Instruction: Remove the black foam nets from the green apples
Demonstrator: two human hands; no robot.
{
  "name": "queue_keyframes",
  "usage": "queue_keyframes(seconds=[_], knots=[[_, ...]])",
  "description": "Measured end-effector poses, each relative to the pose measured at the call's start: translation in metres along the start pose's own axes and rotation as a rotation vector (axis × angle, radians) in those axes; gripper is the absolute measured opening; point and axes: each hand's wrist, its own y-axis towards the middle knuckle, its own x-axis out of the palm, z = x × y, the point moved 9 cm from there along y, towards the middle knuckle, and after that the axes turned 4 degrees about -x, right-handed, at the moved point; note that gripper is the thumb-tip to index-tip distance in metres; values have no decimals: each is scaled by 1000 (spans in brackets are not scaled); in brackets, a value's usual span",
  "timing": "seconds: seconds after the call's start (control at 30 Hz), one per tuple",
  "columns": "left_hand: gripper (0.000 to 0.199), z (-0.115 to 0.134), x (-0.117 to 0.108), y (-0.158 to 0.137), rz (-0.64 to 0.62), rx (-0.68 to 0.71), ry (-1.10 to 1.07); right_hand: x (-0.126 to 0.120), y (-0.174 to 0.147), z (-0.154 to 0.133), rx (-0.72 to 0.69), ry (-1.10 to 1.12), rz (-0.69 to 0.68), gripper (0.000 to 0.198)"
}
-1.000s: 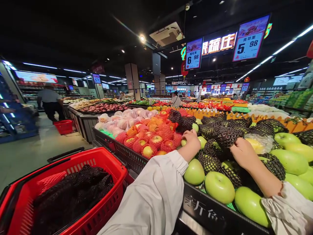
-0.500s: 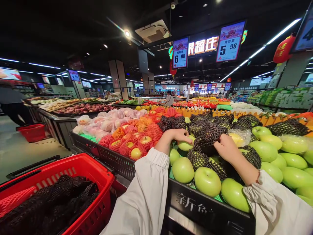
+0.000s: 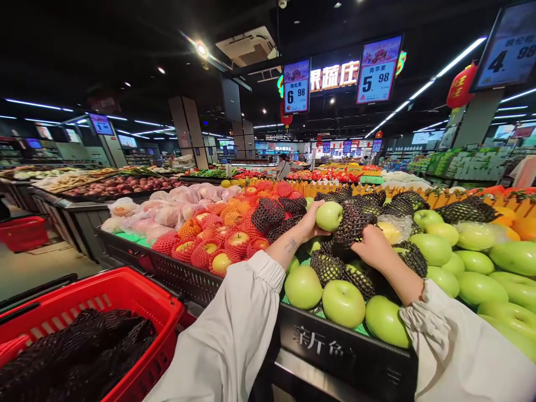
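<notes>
Above the crate of green apples, my left hand is closed around a bare green apple. Right beside that apple, a black foam fruit net is gripped by my right hand, whose fingertips are partly hidden. The apple is against the net's left side; whether it has entered the opening I cannot tell. Below my hands lie net-wrapped apples, and a row of bare green apples runs along the front of the black crate.
A red shopping basket holding a heap of black nets stands at lower left. Red-netted apples fill the display to the left. More loose green apples lie at right. Another person is far back.
My left hand has lifted a green apple from the crate up to the net. My right hand keeps its grip on the net. The view has turned slightly right.
</notes>
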Motion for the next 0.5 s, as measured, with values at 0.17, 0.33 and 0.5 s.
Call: queue_keyframes(seconds=[0.17,0.33,0.5], knots=[[38,4,-3,-1,116,58,-238,-3,0,-12,-62,91,31,25],[53,10,12,-4,-60,186,-117,-22,-1,-18,-63,142,189,39],[70,17,36,-20,-208,413,-58,-20,0,-19,-112,137,205,50]])
